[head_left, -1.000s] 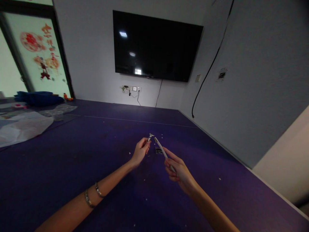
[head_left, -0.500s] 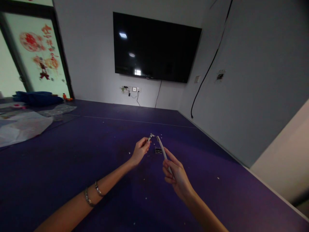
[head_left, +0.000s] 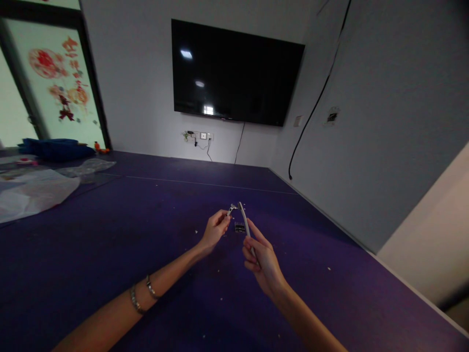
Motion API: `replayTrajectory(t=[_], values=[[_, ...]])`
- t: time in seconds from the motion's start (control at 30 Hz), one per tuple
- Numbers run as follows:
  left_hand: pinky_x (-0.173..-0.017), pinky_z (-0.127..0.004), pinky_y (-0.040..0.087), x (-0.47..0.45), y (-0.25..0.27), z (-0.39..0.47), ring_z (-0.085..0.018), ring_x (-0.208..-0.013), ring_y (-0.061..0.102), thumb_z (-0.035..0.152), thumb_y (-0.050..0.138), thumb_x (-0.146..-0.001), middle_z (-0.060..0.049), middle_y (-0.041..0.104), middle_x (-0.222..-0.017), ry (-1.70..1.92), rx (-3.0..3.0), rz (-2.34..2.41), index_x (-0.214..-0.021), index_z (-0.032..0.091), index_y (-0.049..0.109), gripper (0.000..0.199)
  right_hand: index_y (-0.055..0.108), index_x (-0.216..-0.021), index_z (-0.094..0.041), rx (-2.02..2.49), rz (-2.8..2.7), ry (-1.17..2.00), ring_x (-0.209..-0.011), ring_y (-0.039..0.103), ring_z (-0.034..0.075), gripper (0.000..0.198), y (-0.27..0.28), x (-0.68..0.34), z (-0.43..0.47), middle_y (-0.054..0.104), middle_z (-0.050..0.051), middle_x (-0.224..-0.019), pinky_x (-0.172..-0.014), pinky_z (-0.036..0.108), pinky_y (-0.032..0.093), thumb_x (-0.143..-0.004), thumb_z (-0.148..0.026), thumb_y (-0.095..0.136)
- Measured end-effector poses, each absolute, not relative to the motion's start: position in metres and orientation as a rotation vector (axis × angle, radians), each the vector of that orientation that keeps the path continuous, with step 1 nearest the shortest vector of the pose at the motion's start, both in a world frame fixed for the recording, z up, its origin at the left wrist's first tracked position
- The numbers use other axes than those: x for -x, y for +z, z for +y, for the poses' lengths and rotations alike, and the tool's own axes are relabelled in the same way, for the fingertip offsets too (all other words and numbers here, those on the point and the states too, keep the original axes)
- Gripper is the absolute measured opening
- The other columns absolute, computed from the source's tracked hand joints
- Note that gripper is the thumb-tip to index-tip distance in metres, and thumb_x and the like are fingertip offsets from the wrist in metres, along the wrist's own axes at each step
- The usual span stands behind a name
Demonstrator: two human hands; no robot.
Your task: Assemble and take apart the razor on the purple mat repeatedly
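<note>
My left hand (head_left: 216,230) is closed on a small pale razor (head_left: 230,211), with its silvery crosswise head pointing up and away from me. Much of its handle is hidden in the fingers. In my right hand (head_left: 262,259) is a whitish toothbrush (head_left: 243,217), gripped along the handle and tilted upward. Its bristled tip faces left, right beside the razor's head; whether the two touch I cannot tell. Below them on the purple surface lies a small dark rectangular piece (head_left: 240,228), its kind unclear.
The purple tabletop (head_left: 154,215) carries scattered white specks. At the far left are clear plastic sheets (head_left: 40,190) and a dark blue cloth bundle (head_left: 56,149). A black cable (head_left: 311,115) hangs along the right wall, and a television (head_left: 236,73) is mounted ahead.
My right hand has moved slightly left and up, bringing the toothbrush tip closer to the razor's head. My left hand has shifted a little to the right with the razor.
</note>
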State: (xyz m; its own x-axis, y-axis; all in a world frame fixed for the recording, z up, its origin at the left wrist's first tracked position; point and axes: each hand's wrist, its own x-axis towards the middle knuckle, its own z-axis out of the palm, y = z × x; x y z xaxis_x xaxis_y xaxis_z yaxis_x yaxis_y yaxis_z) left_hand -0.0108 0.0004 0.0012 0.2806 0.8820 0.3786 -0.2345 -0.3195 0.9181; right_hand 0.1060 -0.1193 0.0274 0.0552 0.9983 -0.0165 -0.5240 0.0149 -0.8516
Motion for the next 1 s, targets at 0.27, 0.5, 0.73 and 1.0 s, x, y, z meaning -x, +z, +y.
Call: replayTrajectory(t=[0.27,0.5,0.73,1.0], values=[[-0.040,-0.016,0.024,0.0089,0.0040,-0.0039,-0.004,-0.045,0.033,0.038,0.058,-0.075,0.006,0.039,-0.057,1.308,-1.445,0.627,-0.080,0.016,0.053,0.023,0.043,-0.130,-0.029,0.787,-0.711,1.391,-0.040,0.018,0.003,0.065,0.0303,-0.1037,-0.1211,0.032,-0.009,-0.056,-0.036,0.016,0.006,-0.068,-0.019,0.059],[-0.040,-0.016,0.024,0.0089,0.0050,-0.0030,-0.004,-0.044,0.033,0.040,0.058,-0.075,0.006,0.039,-0.056,1.312,-1.424,0.624,-0.079,0.016,0.053,0.026,0.044,-0.129,-0.028,0.790,-0.679,1.421,-0.041,0.018,0.003,0.063,0.0309,-0.1014,-0.1249,0.032,-0.009,-0.057,-0.036,0.016,0.005,-0.069,-0.018,0.058],[-0.040,-0.016,0.024,0.0089,0.0044,-0.0030,-0.004,-0.044,0.033,0.039,0.057,-0.077,0.006,0.038,-0.055,1.310,-1.465,0.636,-0.079,0.016,0.054,0.024,0.043,-0.130,-0.027,0.780,-0.677,1.408,-0.041,0.019,0.003,0.064,0.0298,-0.0983,-0.1235,0.032,-0.009,-0.057,-0.036,0.016,0.005,-0.069,-0.018,0.058],[-0.040,-0.016,0.023,0.0084,0.0035,-0.0026,-0.004,-0.043,0.032,0.039,0.057,-0.076,0.006,0.038,-0.055,1.315,-1.450,0.649,-0.078,0.016,0.053,0.024,0.041,-0.132,-0.027,0.786,-0.665,1.381,-0.041,0.019,0.003,0.066,0.0277,-0.0957,-0.1216,0.033,-0.009,-0.056,-0.036,0.016,0.006,-0.068,-0.018,0.059]])
